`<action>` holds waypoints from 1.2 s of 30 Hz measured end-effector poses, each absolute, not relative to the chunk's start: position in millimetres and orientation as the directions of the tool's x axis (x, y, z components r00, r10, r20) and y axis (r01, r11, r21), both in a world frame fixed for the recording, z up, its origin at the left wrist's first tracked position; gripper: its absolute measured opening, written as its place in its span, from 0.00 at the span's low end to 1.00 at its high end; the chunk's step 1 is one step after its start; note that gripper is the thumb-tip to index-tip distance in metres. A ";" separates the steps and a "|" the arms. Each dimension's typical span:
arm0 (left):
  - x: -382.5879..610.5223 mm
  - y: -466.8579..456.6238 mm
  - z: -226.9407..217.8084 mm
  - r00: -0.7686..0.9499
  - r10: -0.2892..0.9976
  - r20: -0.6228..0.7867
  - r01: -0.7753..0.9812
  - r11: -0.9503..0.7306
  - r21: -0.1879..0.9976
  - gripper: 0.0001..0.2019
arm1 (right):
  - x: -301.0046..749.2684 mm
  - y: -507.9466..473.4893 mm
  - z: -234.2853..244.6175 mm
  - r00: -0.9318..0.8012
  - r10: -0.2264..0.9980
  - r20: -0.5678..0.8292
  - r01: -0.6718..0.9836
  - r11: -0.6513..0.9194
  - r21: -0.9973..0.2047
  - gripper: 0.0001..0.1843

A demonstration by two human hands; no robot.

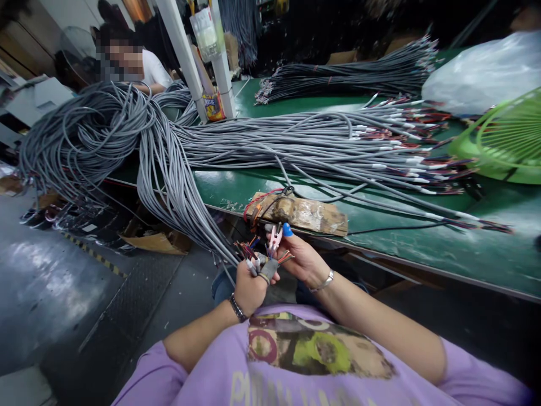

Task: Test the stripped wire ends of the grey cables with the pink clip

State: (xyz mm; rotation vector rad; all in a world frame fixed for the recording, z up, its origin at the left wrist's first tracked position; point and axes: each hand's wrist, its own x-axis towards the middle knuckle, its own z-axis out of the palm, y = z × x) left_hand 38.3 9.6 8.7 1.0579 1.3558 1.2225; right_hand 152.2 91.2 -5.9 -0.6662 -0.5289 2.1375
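Observation:
My left hand is closed round the ends of a bundle of grey cables, which hang over the bench edge. Fine coloured wires fan out of the cable ends beside its thumb, which wears a grey cover. Just to the right, my right hand pinches a small pink clip-like tool close to these wires; its exact kind is unclear. A blue cover sits on one fingertip of that hand. Beyond both hands, a worn wooden block wrapped with cord lies at the bench edge.
Many grey cables stretch over the green bench, with a large coil at left. Behind are a darker cable bundle and a white post. A green fan and a plastic bag stand right. A person sits opposite.

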 end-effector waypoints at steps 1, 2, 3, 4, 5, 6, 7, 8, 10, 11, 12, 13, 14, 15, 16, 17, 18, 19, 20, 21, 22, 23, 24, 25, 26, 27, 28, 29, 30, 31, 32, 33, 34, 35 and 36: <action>38.5 10.0 8.1 -0.130 0.984 -0.118 -0.007 0.118 0.993 0.17 | 151.6 91.1 -6.3 -0.525 0.808 -0.267 -0.581 -0.570 -0.582 0.19; 38.5 10.2 7.2 -0.130 0.984 -0.124 -0.006 0.125 0.992 0.17 | 151.2 90.8 -6.5 -0.527 0.809 -0.261 -0.579 -0.566 -0.586 0.20; 38.3 10.3 6.2 -0.128 0.984 -0.128 -0.005 0.128 0.992 0.17 | 150.8 90.2 -6.6 -0.532 0.805 -0.261 -0.577 -0.571 -0.584 0.20; 37.8 10.3 5.1 -0.124 0.984 -0.127 -0.004 0.127 0.992 0.16 | 150.6 89.5 -6.5 -0.538 0.799 -0.268 -0.578 -0.581 -0.573 0.21; 37.1 10.0 4.2 -0.118 0.986 -0.120 -0.005 0.121 0.993 0.16 | 150.5 88.8 -6.3 -0.543 0.792 -0.280 -0.580 -0.595 -0.556 0.21; 36.2 9.6 3.6 -0.111 0.988 -0.111 -0.006 0.111 0.994 0.16 | 150.7 88.1 -6.2 -0.547 0.784 -0.293 -0.584 -0.609 -0.537 0.21; 35.2 8.9 3.3 -0.108 0.989 -0.100 -0.007 0.100 0.995 0.17 | 151.2 87.4 -6.3 -0.552 0.776 -0.305 -0.587 -0.621 -0.519 0.21; 34.2 7.9 3.5 -0.104 0.990 -0.092 -0.008 0.092 0.996 0.17 | 152.3 87.0 -6.6 -0.558 0.768 -0.314 -0.586 -0.633 -0.506 0.21; 32.3 5.0 5.1 -0.104 0.991 -0.089 -0.016 0.087 0.996 0.17 | 156.2 86.9 -7.9 -0.581 0.748 -0.322 -0.570 -0.656 -0.495 0.21; 31.5 3.2 6.3 -0.104 0.990 -0.092 -0.021 0.091 0.996 0.17 | 159.1 87.1 -8.9 -0.601 0.733 -0.319 -0.552 -0.669 -0.497 0.21; 30.9 1.3 7.5 -0.103 0.990 -0.098 -0.024 0.096 0.995 0.17 | 162.4 87.4 -9.9 -0.628 0.712 -0.314 -0.527 -0.686 -0.502 0.21; 30.4 -0.6 8.6 -0.102 0.989 -0.103 -0.027 0.101 0.995 0.18 | 166.0 87.7 -10.8 -0.659 0.687 -0.306 -0.494 -0.702 -0.513 0.21; 30.1 -2.4 9.6 -0.100 0.989 -0.107 -0.027 0.105 0.994 0.18 | 169.7 88.1 -11.5 -0.694 0.655 -0.298 -0.451 -0.719 -0.529 0.21; 29.8 -3.9 10.3 -0.100 0.989 -0.110 -0.023 0.108 0.994 0.18 | 173.2 88.4 -11.7 -0.729 0.620 -0.292 -0.399 -0.730 -0.555 0.21; 29.7 -5.0 10.6 -0.098 0.989 -0.114 -0.018 0.112 0.994 0.18 | 176.3 88.6 -11.3 -0.757 0.585 -0.291 -0.341 -0.733 -0.588 0.22; 29.5 -5.8 10.5 -0.093 0.989 -0.117 -0.012 0.117 0.993 0.17 | 178.9 88.7 -10.3 -0.776 0.558 -0.293 -0.283 -0.724 -0.629 0.21; 29.3 -6.2 9.8 -0.087 0.989 -0.119 -0.004 0.119 0.993 0.17 | 180.7 88.8 -8.6 -0.785 0.545 -0.295 -0.232 -0.700 -0.675 0.20; 29.1 -6.3 8.7 -0.076 0.990 -0.120 0.010 0.121 0.993 0.16 | 182.0 88.7 -6.2 -0.785 0.545 -0.294 -0.188 -0.662 -0.726 0.18; 28.7 -6.0 7.2 -0.061 0.991 -0.119 0.029 0.121 0.992 0.15 | 182.5 88.6 -3.2 -0.780 0.556 -0.288 -0.151 -0.613 -0.776 0.16; 28.2 -5.5 5.6 -0.044 0.992 -0.119 0.050 0.121 0.991 0.13 | 182.6 88.2 0.1 -0.775 0.569 -0.276 -0.119 -0.560 -0.820 0.15; 27.5 -4.8 3.9 -0.022 0.992 -0.121 0.074 0.123 0.990 0.12 | 182.3 87.6 3.6 -0.775 0.577 -0.259 -0.090 -0.505 -0.858 0.14; 26.7 -3.8 2.5 0.005 0.991 -0.131 0.100 0.130 0.986 0.11 | 181.6 86.7 7.2 -0.779 0.581 -0.237 -0.063 -0.448 -0.892 0.14; 25.7 -2.7 1.5 0.036 0.988 -0.149 0.127 0.143 0.981 0.10 | 180.8 85.4 10.5 -0.787 0.580 -0.210 -0.040 -0.388 -0.921 0.14; 24.5 -1.5 0.9 0.070 0.982 -0.174 0.155 0.162 0.975 0.09 | 179.8 83.8 13.4 -0.795 0.580 -0.179 -0.027 -0.329 -0.944 0.15; 23.1 -0.4 0.7 0.103 0.974 -0.201 0.179 0.181 0.967 0.09 | 178.9 82.0 15.9 -0.800 0.581 -0.148 -0.017 -0.269 -0.963 0.15; 21.6 0.7 0.9 0.133 0.965 -0.227 0.198 0.199 0.960 0.09 | 178.1 80.0 17.9 -0.801 0.587 -0.120 -0.010 -0.214 -0.977 0.15; 20.0 1.5 1.2 0.153 0.957 -0.246 0.208 0.212 0.955 0.10 | 177.5 78.0 19.2 -0.794 0.600 -0.098 -0.005 -0.167 -0.986 0.16; 18.5 2.0 1.5 0.163 0.953 -0.256 0.205 0.221 0.954 0.10 | 177.3 76.2 19.9 -0.783 0.616 -0.081 -0.001 -0.133 -0.991 0.16; 17.1 2.2 1.6 0.161 0.952 -0.259 0.187 0.228 0.955 0.11 | 177.6 74.5 19.8 -0.774 0.629 -0.071 -0.001 -0.114 -0.993 0.17; 16.0 2.1 1.5 0.147 0.955 -0.259 0.160 0.236 0.959 0.12 | 178.5 73.2 18.9 -0.765 0.640 -0.066 -0.005 -0.108 -0.994 0.17; 15.2 1.7 1.1 0.122 0.959 -0.257 0.129 0.241 0.962 0.12 | 179.9 72.0 17.2 -0.753 0.655 -0.067 -0.011 -0.114 -0.993 0.17; 14.7 1.1 0.4 0.088 0.964 -0.253 0.099 0.244 0.965 0.13 | 181.8 70.8 14.8 -0.726 0.684 -0.077 -0.021 -0.134 -0.991 0.17; 14.4 0.5 -0.4 0.046 0.968 -0.247 0.071 0.244 0.967 0.14 | 183.9 69.6 11.7 -0.684 0.723 -0.099 -0.036 -0.169 -0.985 0.18; 14.4 -0.1 -1.4 0.005 0.970 -0.242 0.046 0.242 0.969 0.15 | 186.1 68.0 8.3 -0.629 0.766 -0.132 -0.053 -0.212 -0.976 0.19; 14.6 -0.5 -2.4 -0.032 0.971 -0.235 0.027 0.236 0.971 0.17 | 188.0 65.9 4.8 -0.558 0.812 -0.174 -0.078 -0.260 -0.963 0.20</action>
